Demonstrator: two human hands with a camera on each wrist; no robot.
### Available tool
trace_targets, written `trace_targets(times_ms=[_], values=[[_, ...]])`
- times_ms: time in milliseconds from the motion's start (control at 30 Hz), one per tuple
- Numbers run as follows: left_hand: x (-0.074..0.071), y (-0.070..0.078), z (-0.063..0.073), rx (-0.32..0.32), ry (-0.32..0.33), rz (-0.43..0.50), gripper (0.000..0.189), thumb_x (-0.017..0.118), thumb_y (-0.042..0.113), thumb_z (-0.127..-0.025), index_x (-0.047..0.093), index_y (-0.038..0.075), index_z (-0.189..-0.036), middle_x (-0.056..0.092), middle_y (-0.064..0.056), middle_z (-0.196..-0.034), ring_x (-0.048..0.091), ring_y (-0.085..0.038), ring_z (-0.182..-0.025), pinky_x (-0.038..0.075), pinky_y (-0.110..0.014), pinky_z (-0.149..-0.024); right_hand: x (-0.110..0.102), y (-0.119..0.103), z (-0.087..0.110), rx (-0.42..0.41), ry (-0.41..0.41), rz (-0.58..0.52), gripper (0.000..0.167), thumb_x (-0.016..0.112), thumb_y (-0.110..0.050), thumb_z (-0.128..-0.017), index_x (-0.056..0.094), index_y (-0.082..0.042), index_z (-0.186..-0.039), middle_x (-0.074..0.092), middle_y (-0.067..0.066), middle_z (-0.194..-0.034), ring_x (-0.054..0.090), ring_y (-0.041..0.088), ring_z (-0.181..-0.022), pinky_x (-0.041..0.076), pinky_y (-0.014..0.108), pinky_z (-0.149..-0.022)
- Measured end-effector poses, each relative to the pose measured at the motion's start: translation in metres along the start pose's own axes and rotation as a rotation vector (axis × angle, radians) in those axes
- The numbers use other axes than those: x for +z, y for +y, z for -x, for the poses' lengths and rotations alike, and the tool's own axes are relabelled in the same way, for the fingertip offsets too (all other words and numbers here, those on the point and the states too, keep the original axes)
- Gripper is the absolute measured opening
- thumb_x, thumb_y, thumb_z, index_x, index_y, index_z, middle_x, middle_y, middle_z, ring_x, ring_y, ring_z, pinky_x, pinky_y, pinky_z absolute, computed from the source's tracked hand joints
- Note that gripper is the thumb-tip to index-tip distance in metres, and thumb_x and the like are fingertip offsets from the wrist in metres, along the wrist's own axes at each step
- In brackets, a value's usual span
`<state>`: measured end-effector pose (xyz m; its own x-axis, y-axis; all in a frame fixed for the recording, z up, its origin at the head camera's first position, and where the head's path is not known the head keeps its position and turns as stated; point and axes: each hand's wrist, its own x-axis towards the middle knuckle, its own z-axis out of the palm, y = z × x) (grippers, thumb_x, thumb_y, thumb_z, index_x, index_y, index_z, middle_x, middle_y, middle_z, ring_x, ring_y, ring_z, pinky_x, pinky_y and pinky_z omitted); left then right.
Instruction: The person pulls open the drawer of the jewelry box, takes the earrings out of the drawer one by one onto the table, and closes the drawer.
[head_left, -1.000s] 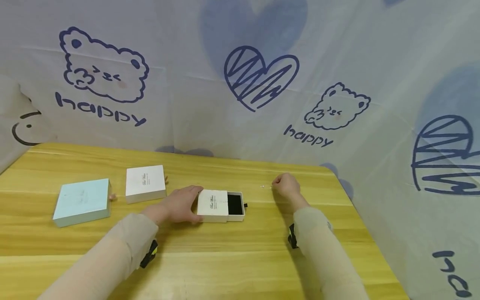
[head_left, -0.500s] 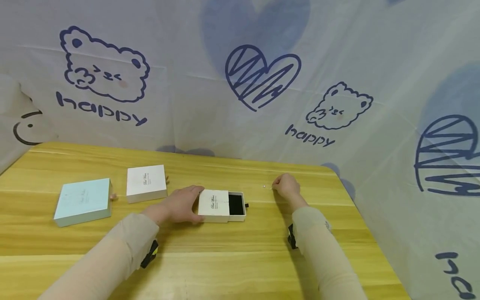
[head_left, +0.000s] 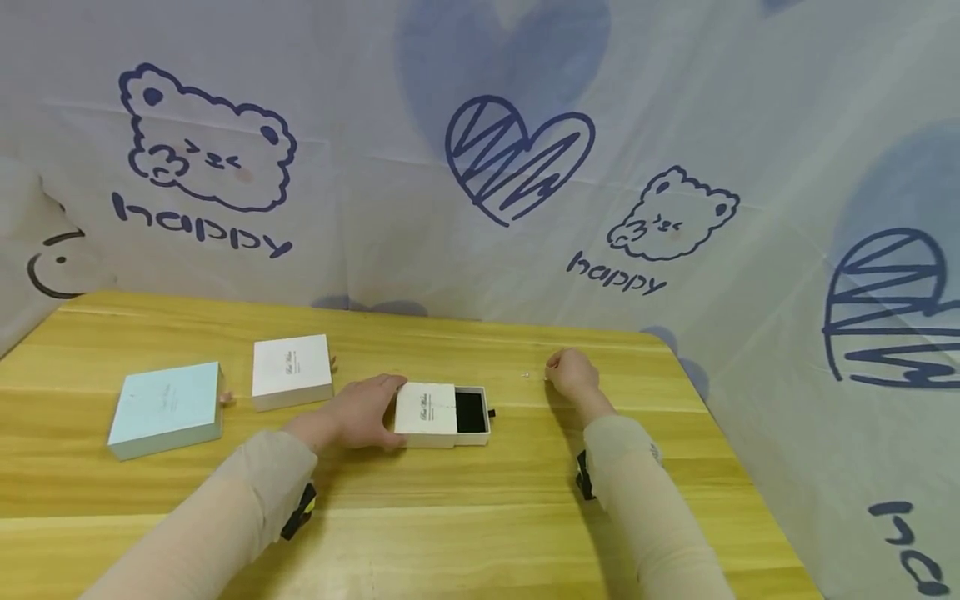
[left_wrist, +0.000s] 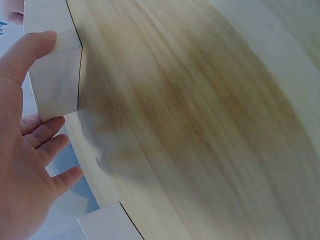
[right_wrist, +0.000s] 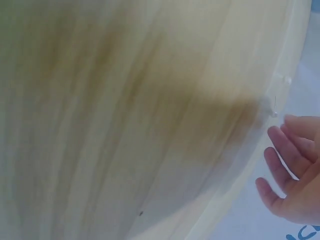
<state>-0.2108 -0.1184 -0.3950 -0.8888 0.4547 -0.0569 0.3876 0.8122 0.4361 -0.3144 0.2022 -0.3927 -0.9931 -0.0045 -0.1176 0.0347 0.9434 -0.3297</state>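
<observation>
My left hand (head_left: 362,410) grips the left end of a small white drawer box (head_left: 426,412), thumb on its front side and fingers round the back. The box's drawer (head_left: 472,414) is pulled partway out to the right, showing a black lining and a dark pull tab. To the right, my right hand (head_left: 572,372) is low over the table, thumb and forefinger close together. A tiny shiny piece (right_wrist: 274,114), earring-like, is right at those fingertips; I cannot tell whether they pinch it. A second tiny shiny piece (head_left: 525,375) lies on the table just left of that hand.
A larger white box (head_left: 291,371) stands left of my left hand, and a light blue box (head_left: 167,408) farther left. Both have ribbon tabs on their right sides. Behind the wooden table (head_left: 450,533) hangs a printed cloth (head_left: 375,167) with bears and hearts.
The tiny piece at my right fingertips shows less of itself beside them than before. My left hand and the boxes hold their places.
</observation>
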Motion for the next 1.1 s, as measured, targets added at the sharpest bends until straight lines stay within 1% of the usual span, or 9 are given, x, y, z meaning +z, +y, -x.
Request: trace_targets(times_ms=[167,267,367,433,533,667,833,933,1100], values=[[0.0,0.0,0.001,-0.001,-0.002,-0.001,0.087,0.074,0.038,-0.076,0.034,-0.008,-0.138,0.045,-0.023,-0.138,0.047,-0.039,-0.124,0.039,-0.051,-0.103,-0.012,-0.002,0.006,-0.06,0.063,-0.024,0.031,0.048,-0.015,-0.095,0.059,0.0,-0.12,0.064,0.018,-0.115,0.062,0.031,-0.101,0.05,0.043,-0.086],[0.0,-0.001,0.001,-0.002,-0.002,-0.007,0.087,0.073,0.038,-0.077,0.034,-0.008,-0.138,0.045,-0.024,-0.138,0.047,-0.039,-0.124,0.039,-0.051,-0.103,-0.022,-0.006,0.009,-0.117,0.098,0.007,0.032,0.046,-0.016,-0.096,0.06,0.002,-0.12,0.064,0.018,-0.115,0.062,0.032,-0.101,0.049,0.044,-0.09],[0.0,-0.002,0.001,0.004,-0.002,-0.011,0.086,0.074,0.038,-0.076,0.035,-0.009,-0.137,0.046,-0.024,-0.136,0.047,-0.039,-0.124,0.039,-0.051,-0.103,-0.029,-0.011,0.014,-0.168,0.098,0.058,0.034,0.045,-0.018,-0.097,0.059,0.0,-0.121,0.063,0.018,-0.12,0.061,0.034,-0.106,0.046,0.047,-0.095],[0.001,-0.002,0.001,0.009,-0.001,-0.012,0.086,0.074,0.039,-0.076,0.035,-0.009,-0.137,0.047,-0.024,-0.135,0.048,-0.039,-0.123,0.039,-0.051,-0.103,-0.032,-0.014,0.02,-0.202,0.075,0.079,0.036,0.046,-0.022,-0.097,0.058,-0.001,-0.124,0.063,0.017,-0.121,0.059,0.035,-0.109,0.044,0.05,-0.097],[0.002,-0.001,-0.001,0.011,-0.001,-0.008,0.086,0.074,0.039,-0.076,0.036,-0.008,-0.137,0.047,-0.024,-0.135,0.048,-0.039,-0.123,0.039,-0.051,-0.103,-0.033,-0.021,0.03,-0.265,0.018,0.083,0.043,0.052,-0.028,-0.094,0.054,-0.002,-0.129,0.061,0.016,-0.124,0.055,0.036,-0.116,0.038,0.054,-0.102],[0.003,-0.001,-0.003,0.009,-0.004,-0.01,0.086,0.074,0.039,-0.076,0.036,-0.008,-0.137,0.046,-0.024,-0.136,0.047,-0.039,-0.124,0.038,-0.052,-0.104,-0.025,-0.03,0.046,-0.382,-0.115,0.075,0.066,0.066,-0.036,-0.085,0.043,-0.004,-0.138,0.056,0.015,-0.131,0.047,0.036,-0.125,0.025,0.059,-0.109],[0.003,-0.001,-0.003,0.001,-0.015,-0.009,0.087,0.074,0.039,-0.076,0.035,-0.008,-0.138,0.045,-0.024,-0.137,0.045,-0.039,-0.125,0.037,-0.054,-0.103,-0.01,-0.042,0.059,-0.505,-0.262,0.097,0.086,0.075,-0.04,-0.076,0.035,-0.005,-0.143,0.052,0.012,-0.136,0.042,0.034,-0.128,0.022,0.058,-0.109],[0.004,-0.001,-0.003,-0.006,-0.019,-0.007,0.087,0.074,0.039,-0.076,0.034,-0.008,-0.138,0.044,-0.024,-0.138,0.044,-0.039,-0.126,0.037,-0.053,-0.104,-0.003,-0.047,0.064,-0.54,-0.298,0.101,0.088,0.076,-0.039,-0.075,0.034,-0.004,-0.144,0.052,0.012,-0.136,0.043,0.034,-0.127,0.022,0.058,-0.108],[0.003,-0.001,-0.004,-0.005,-0.015,-0.004,0.087,0.074,0.038,-0.076,0.035,-0.008,-0.138,0.045,-0.024,-0.138,0.045,-0.039,-0.126,0.037,-0.053,-0.103,0.003,-0.051,0.067,-0.555,-0.311,0.098,0.088,0.077,-0.037,-0.074,0.034,-0.004,-0.143,0.052,0.012,-0.136,0.043,0.035,-0.128,0.019,0.062,-0.109]])
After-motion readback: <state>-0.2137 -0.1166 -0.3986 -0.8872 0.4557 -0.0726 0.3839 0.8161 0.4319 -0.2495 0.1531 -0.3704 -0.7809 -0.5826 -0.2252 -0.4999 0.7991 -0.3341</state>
